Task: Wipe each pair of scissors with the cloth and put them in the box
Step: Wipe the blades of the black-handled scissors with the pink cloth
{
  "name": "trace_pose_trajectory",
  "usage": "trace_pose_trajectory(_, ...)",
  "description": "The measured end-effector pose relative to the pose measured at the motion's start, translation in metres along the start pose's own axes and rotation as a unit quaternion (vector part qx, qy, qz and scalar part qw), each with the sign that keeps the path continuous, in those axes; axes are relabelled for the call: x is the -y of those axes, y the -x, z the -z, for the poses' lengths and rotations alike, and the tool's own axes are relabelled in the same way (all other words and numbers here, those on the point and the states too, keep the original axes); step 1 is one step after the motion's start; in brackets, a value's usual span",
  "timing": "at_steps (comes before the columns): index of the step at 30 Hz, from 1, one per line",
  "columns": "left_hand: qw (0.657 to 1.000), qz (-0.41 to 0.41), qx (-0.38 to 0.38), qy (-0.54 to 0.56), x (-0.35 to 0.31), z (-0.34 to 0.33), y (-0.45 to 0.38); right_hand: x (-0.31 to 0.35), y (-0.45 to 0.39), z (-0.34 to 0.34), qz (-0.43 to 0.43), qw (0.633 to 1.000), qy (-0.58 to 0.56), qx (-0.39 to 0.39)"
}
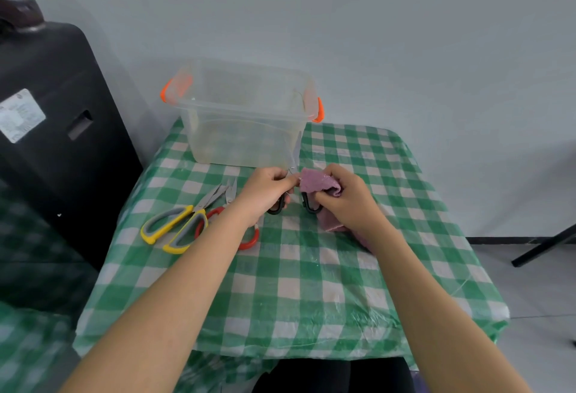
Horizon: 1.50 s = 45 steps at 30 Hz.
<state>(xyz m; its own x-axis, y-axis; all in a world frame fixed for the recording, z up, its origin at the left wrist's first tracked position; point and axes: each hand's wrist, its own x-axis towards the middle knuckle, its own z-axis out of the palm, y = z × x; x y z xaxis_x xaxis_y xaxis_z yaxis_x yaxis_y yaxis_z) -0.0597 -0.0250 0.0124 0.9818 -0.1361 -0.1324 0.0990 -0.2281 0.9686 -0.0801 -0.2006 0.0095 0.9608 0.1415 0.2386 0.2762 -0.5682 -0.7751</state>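
Observation:
My left hand (265,190) grips a pair of black-handled scissors (307,205) near the pivot, blades pointing up toward the box. Beside it, my right hand (346,196) holds a purple cloth (314,182) bunched against the scissors, with part of the cloth hanging under the palm. The clear plastic box (199,140) with orange latches stands just behind, and I see nothing inside it. On the table to the left lie yellow-and-grey scissors (174,227) and red-handled scissors (249,241), partly hidden by my left forearm.
The small table (311,283) wears a green-and-white checked cover and ends at a pale wall. A large black case (56,149) stands close on the left. A black bar (542,249) slants over the floor at the right.

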Motion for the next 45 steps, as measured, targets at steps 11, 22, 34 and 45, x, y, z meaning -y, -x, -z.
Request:
trace_pose_trajectory(11, 1.000, -0.019, 0.022, -0.010, 0.000, 0.021, 0.003, 0.002, -0.002, 0.009, -0.013, 1.000, -0.021, 0.008)
trace_pose_trajectory(22, 0.996, -0.054, 0.003, -0.066, 0.004, 0.029, -0.002, 0.011, -0.015, 0.011, -0.089, 0.996, 0.009, -0.005)
trace_pose_trajectory(34, 0.993, -0.091, -0.033, -0.073, 0.011, 0.035, -0.014, 0.023, -0.043, 0.002, -0.221, 0.968, -0.081, -0.089)
trace_pose_trajectory(45, 0.991, -0.088, -0.018, -0.097, 0.027, 0.030, -0.032, -0.013, -0.047, -0.003, -0.148, 0.981, -0.117, -0.042)
